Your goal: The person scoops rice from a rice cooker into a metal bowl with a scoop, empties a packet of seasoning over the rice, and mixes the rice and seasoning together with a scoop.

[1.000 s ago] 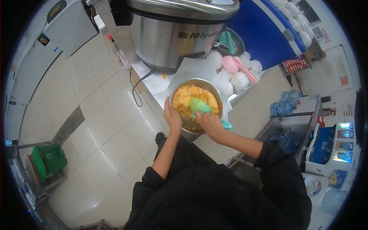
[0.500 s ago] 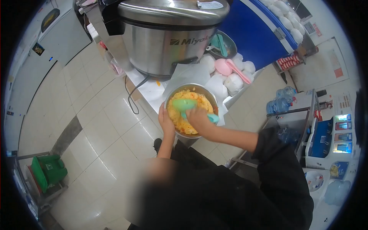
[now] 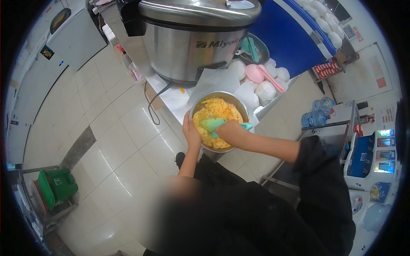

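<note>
A round steel bowl holds yellow-orange rice and sits at the front corner of the counter. My left hand is closed on the bowl's left side. Over the rice, my right hand is wrapped round a green rice paddle, its blade pointing left and touching the rice. A teal handle end sticks out on the right of my fist; whether it belongs to the same paddle is hidden by my fingers.
Behind the bowl stands a large steel rice cooker with a cord. Right of it lie white wrapped bundles, a pink rice paddle and a bowl with teal utensils. A blue cooler box stands beyond.
The paddle has moved slightly right and down through the rice, with more orange rice showing on top. My left hand keeps its hold on the bowl. The whole view has shifted slightly.
</note>
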The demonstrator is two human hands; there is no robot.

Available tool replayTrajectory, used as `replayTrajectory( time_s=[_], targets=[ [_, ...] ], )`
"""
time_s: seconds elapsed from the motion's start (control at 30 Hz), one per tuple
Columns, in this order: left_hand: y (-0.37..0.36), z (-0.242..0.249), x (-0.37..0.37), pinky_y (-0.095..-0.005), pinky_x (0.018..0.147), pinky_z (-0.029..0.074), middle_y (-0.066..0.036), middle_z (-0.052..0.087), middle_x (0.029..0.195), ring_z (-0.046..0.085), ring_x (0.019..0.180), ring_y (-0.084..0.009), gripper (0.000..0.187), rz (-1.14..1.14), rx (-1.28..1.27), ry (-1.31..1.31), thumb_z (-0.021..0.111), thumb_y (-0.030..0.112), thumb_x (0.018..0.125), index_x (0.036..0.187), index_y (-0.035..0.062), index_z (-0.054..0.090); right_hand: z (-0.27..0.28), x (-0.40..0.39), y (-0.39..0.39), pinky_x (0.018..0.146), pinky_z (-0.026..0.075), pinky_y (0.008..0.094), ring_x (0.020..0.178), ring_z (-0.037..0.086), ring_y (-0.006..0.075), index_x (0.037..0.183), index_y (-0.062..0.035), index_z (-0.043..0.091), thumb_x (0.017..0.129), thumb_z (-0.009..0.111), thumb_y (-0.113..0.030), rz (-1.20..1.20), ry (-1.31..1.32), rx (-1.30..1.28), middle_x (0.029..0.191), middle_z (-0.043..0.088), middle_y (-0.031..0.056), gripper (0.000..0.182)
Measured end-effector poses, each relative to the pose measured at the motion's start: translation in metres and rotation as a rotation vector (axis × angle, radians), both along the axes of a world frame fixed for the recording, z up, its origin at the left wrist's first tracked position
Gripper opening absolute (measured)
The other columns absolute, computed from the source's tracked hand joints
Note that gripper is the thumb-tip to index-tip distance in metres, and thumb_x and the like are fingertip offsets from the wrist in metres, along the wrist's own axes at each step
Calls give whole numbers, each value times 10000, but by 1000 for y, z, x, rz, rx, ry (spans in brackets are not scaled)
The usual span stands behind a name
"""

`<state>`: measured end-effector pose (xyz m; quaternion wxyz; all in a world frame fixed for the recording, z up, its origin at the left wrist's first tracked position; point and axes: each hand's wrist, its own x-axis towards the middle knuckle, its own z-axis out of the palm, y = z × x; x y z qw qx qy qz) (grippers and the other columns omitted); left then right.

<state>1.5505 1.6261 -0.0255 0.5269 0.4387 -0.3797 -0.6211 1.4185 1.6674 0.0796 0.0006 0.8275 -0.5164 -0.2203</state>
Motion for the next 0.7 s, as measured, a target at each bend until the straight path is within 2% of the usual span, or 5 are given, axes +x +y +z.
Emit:
replayTrajectory(
  time_s=[0.03, 0.17, 0.27, 0.43, 0.7],
  targets=[
    [-1, 1, -1, -285, 877, 376, -133, 509, 1106, 494, 1001, -183, 334, -2, -4, 5, 334, 141, 911, 1177, -35, 434, 11, -11, 5, 516, 457, 317, 639, 619, 187, 666, -109, 623, 633, 610, -116, 24, -177, 59, 657, 614, 54, 36],
    [0, -5, -3, -284, 876, 377, -134, 514, 1096, 496, 1000, -185, 333, 19, -25, -15, 322, 137, 911, 1165, -45, 439, 66, -18, -16, 497, 454, 305, 672, 623, 173, 675, -117, 631, 638, 640, -147, -229, 102, 184, 697, 623, 51, 49],
    [0, -3, -5, -287, 878, 376, -138, 519, 1085, 499, 998, -190, 335, 34, -17, 30, 315, 139, 910, 1147, -56, 449, -6, -17, -18, 488, 460, 307, 592, 617, 215, 735, -72, 595, 632, 639, -142, -216, 104, 55, 643, 605, 76, 132],
    [-2, 6, -4, -289, 868, 390, -147, 517, 1090, 507, 992, -192, 343, 25, 19, 95, 318, 147, 908, 1149, -64, 442, 25, -7, 0, 530, 473, 372, 611, 617, 254, 819, -61, 572, 647, 607, -117, -108, -170, 178, 648, 603, 107, 184],
    [0, 0, -6, -284, 858, 400, -155, 523, 1074, 512, 986, -189, 337, 33, -21, -84, 301, 105, 903, 1165, -68, 425, 43, -42, -15, 515, 454, 290, 637, 621, 193, 689, -96, 649, 622, 637, -143, -14, 296, 115, 671, 618, 40, 82]
  ],
)
